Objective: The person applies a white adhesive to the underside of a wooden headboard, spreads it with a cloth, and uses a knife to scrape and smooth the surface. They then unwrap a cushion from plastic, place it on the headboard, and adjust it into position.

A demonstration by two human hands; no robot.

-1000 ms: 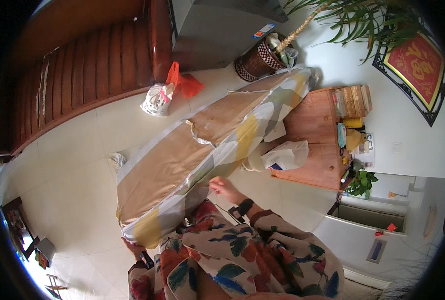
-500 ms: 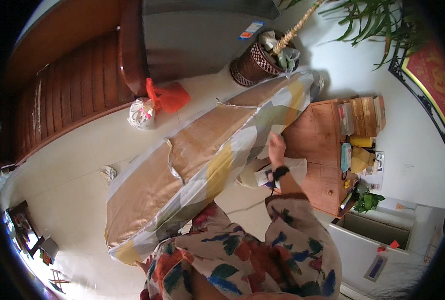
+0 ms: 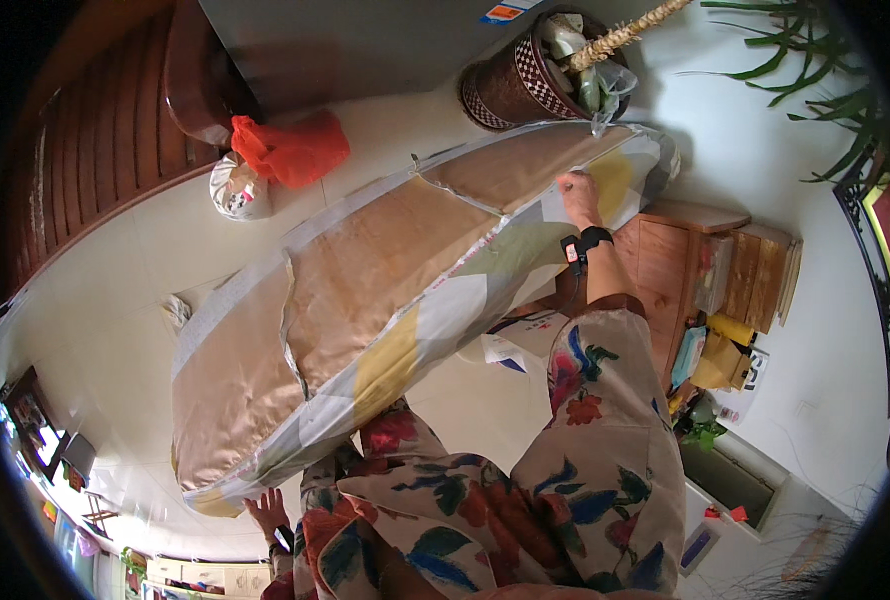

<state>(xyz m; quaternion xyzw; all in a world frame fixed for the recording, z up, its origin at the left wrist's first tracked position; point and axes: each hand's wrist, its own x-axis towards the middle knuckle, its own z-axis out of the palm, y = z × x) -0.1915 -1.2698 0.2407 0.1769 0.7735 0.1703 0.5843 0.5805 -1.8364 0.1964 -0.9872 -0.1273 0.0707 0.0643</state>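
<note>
A long padded piece (image 3: 365,280), with a tan satin face, patterned grey, white and yellow side and loose cord strips, stretches diagonally across the view. My right hand (image 3: 578,197), with a dark band and small device at the wrist, has its fingers curled on the seam edge toward the upper end. My left hand (image 3: 265,512) is at the lower end, fingers spread at the patterned edge; whether it touches the fabric is unclear.
A wooden bench (image 3: 100,170), red bag (image 3: 290,150), white sack (image 3: 240,188) and potted plant (image 3: 505,80) lie along the upper side. A wooden cabinet (image 3: 655,270) with stacked items stands right, beside the wall (image 3: 815,390). Pale floor tiles (image 3: 95,300) show left.
My right hand has moved up along the padded piece to near its upper end and curled onto the seam. My left hand now shows spread fingers. The whole view has shifted.
</note>
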